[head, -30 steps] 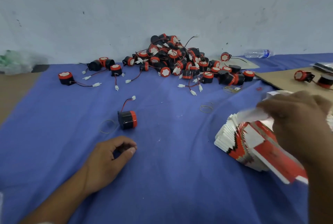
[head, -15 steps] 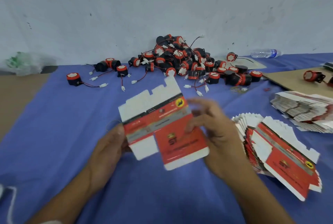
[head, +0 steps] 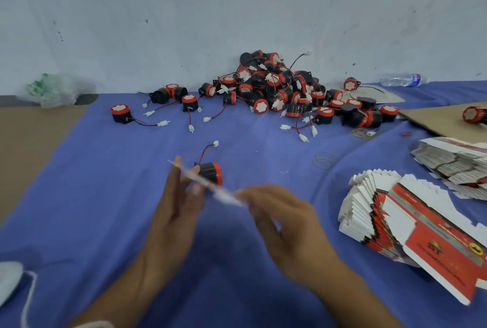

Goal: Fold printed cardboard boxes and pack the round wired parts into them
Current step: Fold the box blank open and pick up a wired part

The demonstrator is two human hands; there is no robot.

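One blue cloth [head: 105, 196] covers most of the desk [head: 31, 143], whose bare brown top shows at far left; a scuffed white wall [head: 184, 11] closes the scene behind. Against that wall lies a heap of round wired parts [head: 274, 90]: black drums with red-rimmed white faces and thin red-and-black leads ending in white plugs. A few strays sit to its left. A single part [head: 210, 173] lies on its side near the middle of the cloth, its lead running up and to the right. Just in front of it the box blank [head: 221, 193] is held above the cloth, turned edge-on so that only a pale sloping line shows; its print cannot be read. The left grip [head: 174, 211] holds the blank's upper end between thumb and upright fingers, and the right grip [head: 284, 222] pinches the lower end at its fingertips [head: 243, 193]. Both are smeared by motion, so exact finger contact is unclear. At right, a fanned stack [head: 369, 211] of red-and-white printed blanks rests on the cloth, with a second stack [head: 453, 161] behind it, cut by the frame edge. A cardboard sheet [head: 434, 119], a clear bottle [head: 403, 80], a crumpled plastic bag [head: 50, 90] and loose rubber bands [head: 324, 160] lie around. A white object [head: 8, 280] with a cord is cropped at lower left.
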